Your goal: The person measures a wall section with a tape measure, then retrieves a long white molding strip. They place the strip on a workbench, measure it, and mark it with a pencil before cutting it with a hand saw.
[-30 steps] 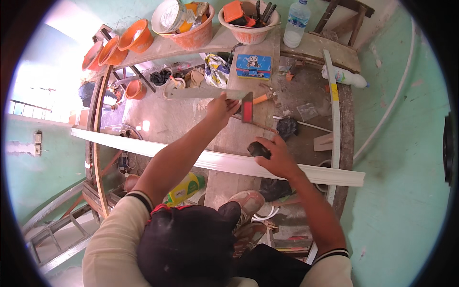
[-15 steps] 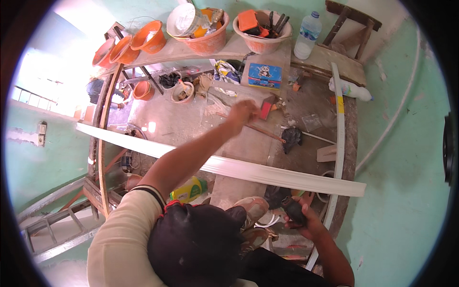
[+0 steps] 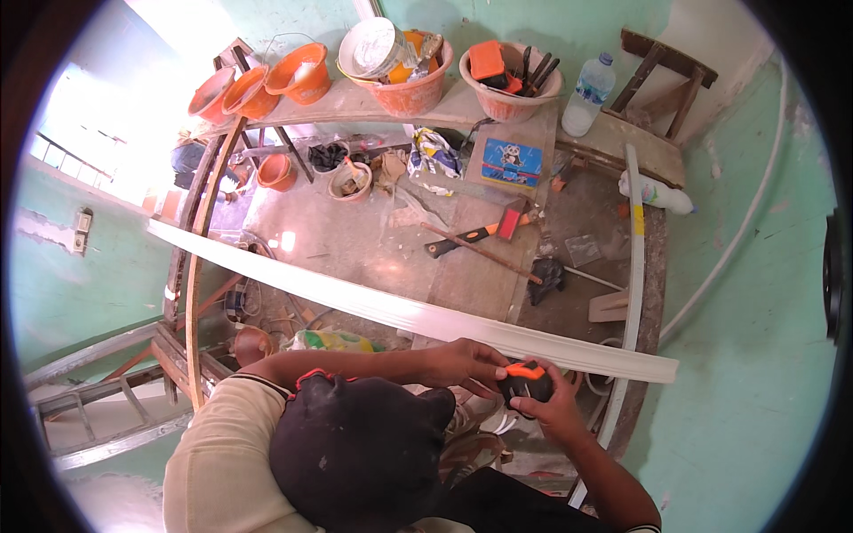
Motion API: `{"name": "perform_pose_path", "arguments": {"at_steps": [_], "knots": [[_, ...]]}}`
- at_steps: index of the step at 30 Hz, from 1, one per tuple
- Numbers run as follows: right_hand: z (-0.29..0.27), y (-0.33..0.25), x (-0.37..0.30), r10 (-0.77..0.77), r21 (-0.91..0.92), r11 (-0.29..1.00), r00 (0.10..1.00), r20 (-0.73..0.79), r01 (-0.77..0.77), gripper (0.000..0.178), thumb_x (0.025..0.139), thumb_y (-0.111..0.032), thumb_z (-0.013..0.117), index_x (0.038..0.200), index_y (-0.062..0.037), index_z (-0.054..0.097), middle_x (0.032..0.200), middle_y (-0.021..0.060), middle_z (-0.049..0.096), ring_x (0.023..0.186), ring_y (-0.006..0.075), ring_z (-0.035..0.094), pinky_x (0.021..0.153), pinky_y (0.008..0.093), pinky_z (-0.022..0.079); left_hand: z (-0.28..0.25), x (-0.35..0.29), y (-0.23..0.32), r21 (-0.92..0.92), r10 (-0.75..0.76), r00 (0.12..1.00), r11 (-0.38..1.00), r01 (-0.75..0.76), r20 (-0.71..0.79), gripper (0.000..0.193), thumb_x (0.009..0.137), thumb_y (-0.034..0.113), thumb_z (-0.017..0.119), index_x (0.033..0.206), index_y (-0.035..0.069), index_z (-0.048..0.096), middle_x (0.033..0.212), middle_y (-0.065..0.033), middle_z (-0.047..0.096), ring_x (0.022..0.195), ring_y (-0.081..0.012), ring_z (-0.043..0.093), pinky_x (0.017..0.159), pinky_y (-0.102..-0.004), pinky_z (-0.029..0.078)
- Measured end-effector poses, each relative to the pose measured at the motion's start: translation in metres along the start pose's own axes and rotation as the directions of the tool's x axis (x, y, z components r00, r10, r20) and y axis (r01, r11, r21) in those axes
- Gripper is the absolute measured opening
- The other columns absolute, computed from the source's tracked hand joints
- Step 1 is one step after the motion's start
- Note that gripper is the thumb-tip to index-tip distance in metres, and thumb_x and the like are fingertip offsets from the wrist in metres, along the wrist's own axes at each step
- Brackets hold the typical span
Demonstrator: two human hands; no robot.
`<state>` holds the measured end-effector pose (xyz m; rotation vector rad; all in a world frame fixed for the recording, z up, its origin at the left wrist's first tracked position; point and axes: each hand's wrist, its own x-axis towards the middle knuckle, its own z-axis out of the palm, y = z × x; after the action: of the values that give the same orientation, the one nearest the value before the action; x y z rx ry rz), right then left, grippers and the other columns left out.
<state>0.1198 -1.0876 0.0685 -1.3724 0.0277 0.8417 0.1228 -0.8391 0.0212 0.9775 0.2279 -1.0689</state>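
My right hand point(image 3: 558, 404) grips a black and orange tape measure point(image 3: 524, 384) by its right side. From the left, my left hand point(image 3: 471, 366) reaches across, its fingers closed on the other side of the same tape measure. Both hands are just in front of a long white moulding strip point(image 3: 400, 315), which lies across two long side bars. Beyond the strip, a hatchet point(image 3: 480, 235) with a black and orange handle and a red head rests on the floor board, beside a thin brown stick point(image 3: 484, 253).
At the back, a plank point(image 3: 355, 111) bears orange buckets point(image 3: 299, 75), a tub of tools point(image 3: 511, 84) and a water bottle point(image 3: 589, 93). A blue box point(image 3: 512, 164) sits before it. A ladder point(image 3: 115, 404) stands at left; a white side bar point(image 3: 633, 249) runs along the right.
My left hand has left the hatchet's place and come back to the tape measure. My right hand has raised the tape measure toward the strip. The view has shifted slightly.
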Motion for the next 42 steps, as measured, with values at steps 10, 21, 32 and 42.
{"name": "perform_pose_path", "arguments": {"at_steps": [10,21,32,42], "knots": [[-0.008,0.013,0.000,0.157,-0.086,0.986,0.975,0.159,-0.145,0.054,0.099,-0.031,0.060,0.145,-0.0077,0.044,0.134,0.0104,0.054,0.121,0.0201,0.054,0.101,0.0339,0.046,0.010,-0.023,0.020,0.324,0.012,0.998,0.946,0.011,-0.068,0.039,0.090,0.025,0.076,0.123,0.004,0.070,0.116,-0.0098,0.070,0.107,-0.0185,0.066,0.085,-0.0365,0.060],[-0.028,0.010,0.010,0.012,-0.666,0.741,0.990,0.143,0.088,0.037,0.091,-0.025,0.061,0.120,-0.0024,0.063,0.110,0.0160,0.066,0.098,0.0274,0.063,0.094,0.0372,0.047,-0.037,-0.020,-0.013,-0.064,0.249,0.933,0.960,-0.274,-0.258,0.034,0.082,-0.002,0.073,0.107,0.003,0.051,0.100,-0.0087,0.061,0.102,-0.0211,0.066,0.085,-0.0411,0.062],[-0.265,-0.012,-0.101,0.170,-0.935,0.348,0.985,-0.002,-0.062,0.046,0.097,-0.041,0.061,0.125,-0.0042,0.063,0.111,0.0156,0.063,0.103,0.0302,0.061,0.089,0.0443,0.050,-0.335,-0.274,-0.024,0.106,0.327,0.018,0.359,-0.927,-0.945,0.022,0.094,0.006,0.063,0.107,-0.009,0.054,0.096,-0.0221,0.062,0.090,-0.0405,0.068,0.089,-0.0476,0.060],[-0.187,-0.042,-0.055,0.328,-0.932,0.350,0.944,0.026,-0.096,0.053,0.099,-0.049,0.055,0.126,-0.0042,0.066,0.117,0.0157,0.064,0.098,0.0272,0.066,0.084,0.0399,0.054,-0.234,-0.212,-0.057,-0.116,0.393,0.345,0.501,-0.858,-0.852,0.032,0.104,0.031,0.053,0.126,0.008,0.053,0.118,-0.0132,0.065,0.112,-0.0272,0.064,0.095,-0.0435,0.054]]}}
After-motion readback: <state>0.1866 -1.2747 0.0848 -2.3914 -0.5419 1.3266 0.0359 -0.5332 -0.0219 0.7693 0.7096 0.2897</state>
